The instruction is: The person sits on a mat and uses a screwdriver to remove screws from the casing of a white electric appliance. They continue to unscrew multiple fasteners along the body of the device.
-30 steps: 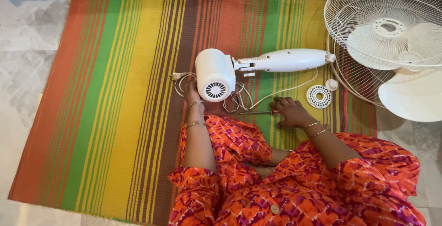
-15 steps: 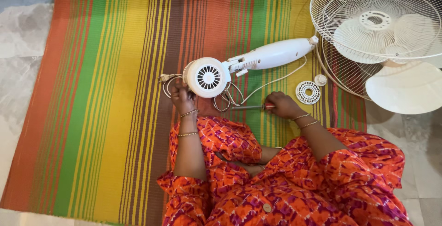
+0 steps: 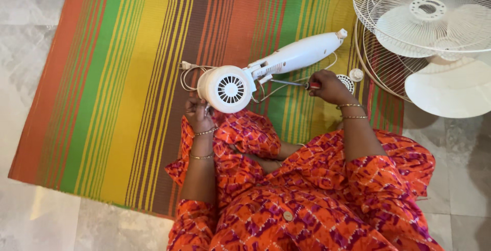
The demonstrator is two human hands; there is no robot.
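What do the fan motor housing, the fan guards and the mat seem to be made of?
Fan motor housing: probably moulded plastic, smooth glossy white, with a vent grille moulded in its round end.
Fan guards: likely metal wire coated white, thin spokes and rings with gaps between.
Mat: looks woven, perhaps plastic or reed strands; fine parallel ribs run along its coloured stripes, slightly shiny.

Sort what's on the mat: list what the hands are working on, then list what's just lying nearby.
In hand:
- white fan motor housing with stem, steadied by the left hand
- screwdriver, held by the right hand
- white power cord, attached to the housing

Lying about:
- wire fan guards
- white fan blade
- round white cap
- striped mat
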